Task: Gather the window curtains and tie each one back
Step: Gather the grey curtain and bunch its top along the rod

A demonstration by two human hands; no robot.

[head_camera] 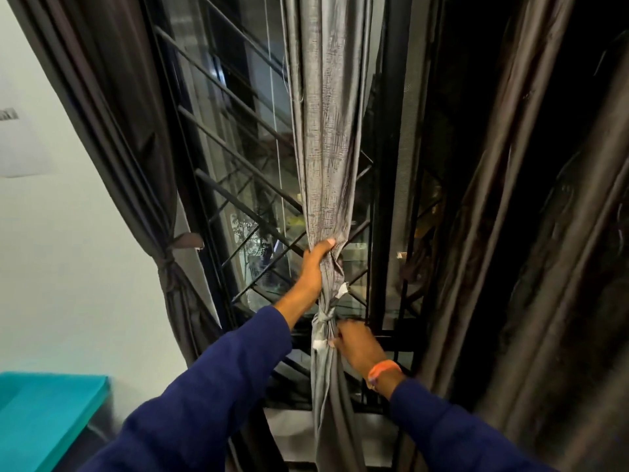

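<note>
Left hand (pixel 315 264) clamped round grey centre curtain (pixel 328 131), just above knot (pixel 323 321) of its tie-back, mid-window against black grille (pixel 238 185). Right hand (pixel 357 345) touching curtain just under knot, blurred, grip cannot tell; orange wristband (pixel 383 369) on wrist. Dark left curtain (pixel 112 107) already tied at window's left edge. Dark right curtain (pixel 544 233) hanging loose at right edge.

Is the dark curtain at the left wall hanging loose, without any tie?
No, a knotted tie cinches the dark brown fabric curtain beside the white wall.
</note>
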